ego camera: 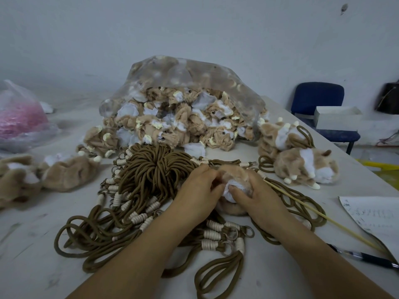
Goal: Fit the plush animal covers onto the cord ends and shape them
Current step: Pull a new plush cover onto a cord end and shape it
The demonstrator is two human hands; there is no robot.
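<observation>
A tan and white plush animal cover [235, 176] sits between my two hands near the table's middle. My left hand [199, 189] grips its left side with curled fingers. My right hand [257, 194] holds its right side, thumb pressed into the white patch. Under and around them lies a bundle of brown cords [151, 169] with cream wrapped ends and metal rings. The cord end inside the cover is hidden. Behind, a clear plastic bag [183, 74] spills many inside-out covers [172, 124]. Finished plush animals [302, 167] lie to the right.
A thin wooden stick [319, 216] slants across the right side, near a written paper sheet [375, 216] and a pen [367, 258]. More plush pieces [64, 171] lie far left, with a pink-filled bag [19, 119] behind. A blue chair [317, 100] stands beyond the table's right edge.
</observation>
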